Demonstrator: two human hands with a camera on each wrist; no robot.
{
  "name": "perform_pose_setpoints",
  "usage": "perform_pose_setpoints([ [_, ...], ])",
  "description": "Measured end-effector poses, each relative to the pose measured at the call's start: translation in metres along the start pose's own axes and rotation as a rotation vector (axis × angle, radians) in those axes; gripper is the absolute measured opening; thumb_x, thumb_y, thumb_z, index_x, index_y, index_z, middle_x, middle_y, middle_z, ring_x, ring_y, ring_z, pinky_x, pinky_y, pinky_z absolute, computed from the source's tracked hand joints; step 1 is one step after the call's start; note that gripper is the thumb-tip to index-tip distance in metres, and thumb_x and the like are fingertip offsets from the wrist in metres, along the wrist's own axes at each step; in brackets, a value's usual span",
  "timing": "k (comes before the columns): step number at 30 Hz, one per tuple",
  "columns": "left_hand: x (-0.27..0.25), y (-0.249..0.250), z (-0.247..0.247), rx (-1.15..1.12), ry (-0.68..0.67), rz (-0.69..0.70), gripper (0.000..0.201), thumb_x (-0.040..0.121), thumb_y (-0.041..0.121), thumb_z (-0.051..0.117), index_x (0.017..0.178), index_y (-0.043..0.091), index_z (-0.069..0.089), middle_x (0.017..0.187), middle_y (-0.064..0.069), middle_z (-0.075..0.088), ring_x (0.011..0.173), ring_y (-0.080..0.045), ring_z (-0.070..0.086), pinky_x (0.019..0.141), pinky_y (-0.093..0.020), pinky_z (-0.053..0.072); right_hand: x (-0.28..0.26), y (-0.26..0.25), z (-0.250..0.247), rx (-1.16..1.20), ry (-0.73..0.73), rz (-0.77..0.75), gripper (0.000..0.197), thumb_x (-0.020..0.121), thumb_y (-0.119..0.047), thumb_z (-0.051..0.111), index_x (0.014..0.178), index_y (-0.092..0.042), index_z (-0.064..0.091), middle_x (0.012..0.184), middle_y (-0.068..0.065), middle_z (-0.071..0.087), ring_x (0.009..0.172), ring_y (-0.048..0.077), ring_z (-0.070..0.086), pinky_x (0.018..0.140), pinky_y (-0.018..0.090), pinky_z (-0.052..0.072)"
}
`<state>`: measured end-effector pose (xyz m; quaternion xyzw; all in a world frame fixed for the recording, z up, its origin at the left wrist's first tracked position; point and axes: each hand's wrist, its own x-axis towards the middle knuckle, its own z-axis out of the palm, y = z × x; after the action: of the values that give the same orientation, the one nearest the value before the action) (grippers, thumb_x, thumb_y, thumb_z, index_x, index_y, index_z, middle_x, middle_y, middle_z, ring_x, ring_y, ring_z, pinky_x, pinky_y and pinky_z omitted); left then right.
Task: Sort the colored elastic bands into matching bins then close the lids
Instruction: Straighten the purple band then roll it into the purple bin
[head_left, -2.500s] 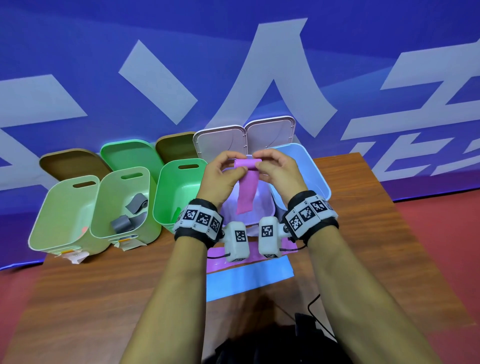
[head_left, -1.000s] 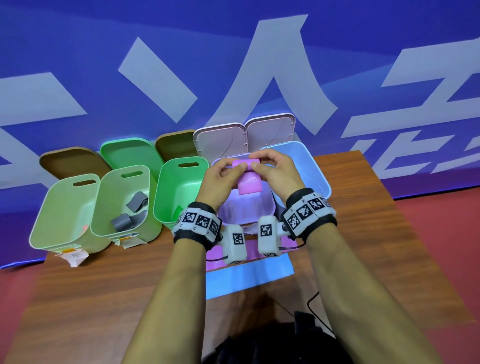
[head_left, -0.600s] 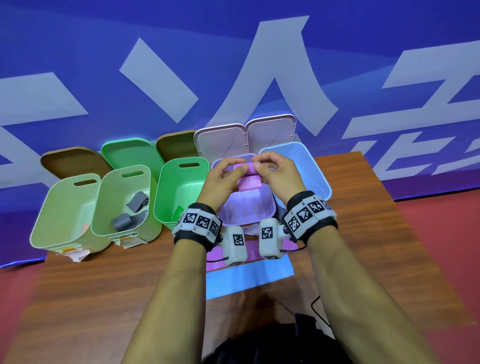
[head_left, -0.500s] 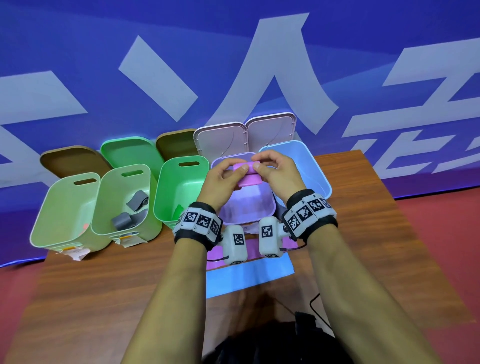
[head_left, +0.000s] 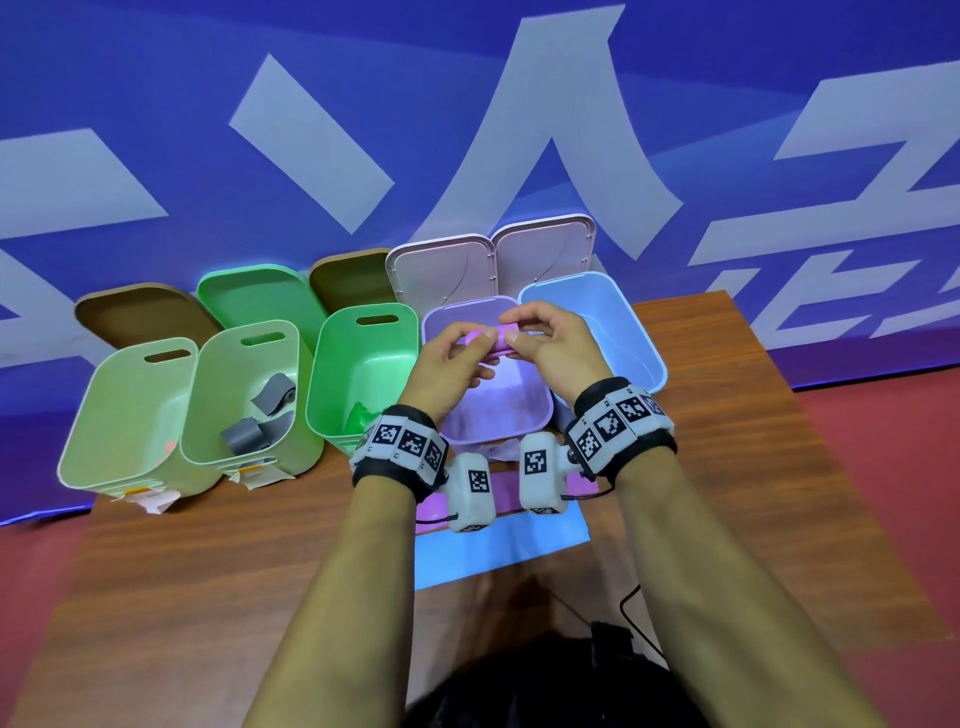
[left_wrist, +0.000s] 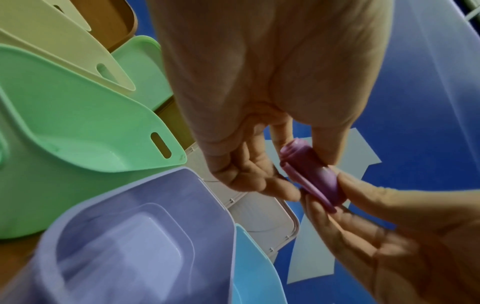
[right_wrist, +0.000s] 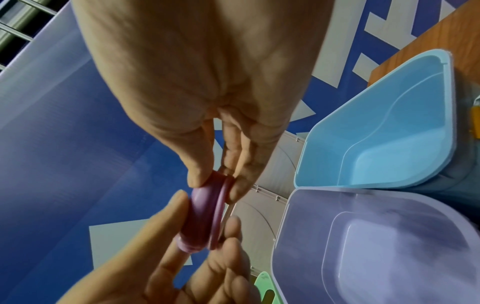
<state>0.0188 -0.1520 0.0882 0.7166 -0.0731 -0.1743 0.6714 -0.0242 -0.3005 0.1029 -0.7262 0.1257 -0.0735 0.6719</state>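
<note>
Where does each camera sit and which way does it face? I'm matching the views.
Head: above, looking forward and down at the bins on the table; both forearms and hands show.
Left wrist: along the left hand at the purple band.
Right wrist: along the right hand at the same band; left fingers show.
All share the band and the purple bin.

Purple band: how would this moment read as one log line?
purple band: rolled | left hand, right hand: pinching its ends | position: above purple bin | lids: open
</note>
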Motion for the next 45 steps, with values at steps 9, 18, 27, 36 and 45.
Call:
perform_pose_setpoints([
  [9, 0.011, -0.015, -0.005, 0.001, 0.015, 0.010, 0.020, 0.092, 0.005, 0.066, 0.111, 0.004, 0.059, 0.083, -0.009, 0.066, 0.068, -0.013, 0.060, 0.072, -0.023, 0.050, 0.009, 0.013, 0.005, 0.046, -0.019, 0.116, 0.024, 0.092, 0.002, 0.059, 0.114, -0.005, 0.066, 0.104, 0.012, 0.066, 0.106, 0.032, 0.067, 0.096, 0.035, 0.055],
  [18, 0.023, -0.028, -0.013, 0.070, 0.037, 0.030, 0.019, 0.089, -0.002, 0.065, 0.102, 0.011, 0.060, 0.080, -0.010, 0.063, 0.062, -0.009, 0.057, 0.069, -0.022, 0.048, 0.022, 0.022, 0.014, 0.031, -0.036, 0.175, 0.026, 0.093, 0.009, 0.052, 0.114, 0.000, 0.064, 0.106, 0.020, 0.064, 0.094, 0.026, 0.066, 0.075, 0.020, 0.058],
  [27, 0.044, -0.045, -0.018, 0.173, 0.052, -0.007, 0.029, 0.076, 0.011, 0.081, 0.097, 0.027, 0.068, 0.048, 0.014, 0.050, 0.050, -0.006, 0.043, 0.064, -0.023, 0.042, 0.043, 0.035, 0.021, -0.160, -0.030, 0.183, 0.030, 0.078, 0.006, 0.066, 0.093, -0.019, 0.070, 0.107, 0.008, 0.072, 0.104, 0.026, 0.066, 0.096, 0.037, 0.053],
  [36, 0.059, -0.066, -0.018, 0.311, -0.028, -0.206, 0.035, 0.059, 0.020, 0.088, 0.085, 0.022, 0.065, 0.070, 0.000, 0.069, 0.065, -0.015, 0.059, 0.076, -0.032, 0.051, 0.057, 0.070, 0.024, -0.345, -0.059, 0.327, 0.033, 0.074, 0.004, 0.068, 0.078, -0.029, 0.067, 0.085, -0.003, 0.067, 0.093, 0.022, 0.067, 0.083, 0.032, 0.057],
  [45, 0.070, -0.093, -0.013, 0.495, -0.169, -0.364, 0.024, 0.079, 0.001, 0.066, 0.083, 0.025, 0.063, 0.077, 0.005, 0.073, 0.084, -0.017, 0.068, 0.092, -0.032, 0.054, 0.061, 0.095, 0.022, -0.539, -0.099, 0.423, 0.025, 0.084, 0.002, 0.061, 0.080, -0.021, 0.069, 0.094, 0.003, 0.072, 0.097, 0.025, 0.067, 0.087, 0.033, 0.056],
])
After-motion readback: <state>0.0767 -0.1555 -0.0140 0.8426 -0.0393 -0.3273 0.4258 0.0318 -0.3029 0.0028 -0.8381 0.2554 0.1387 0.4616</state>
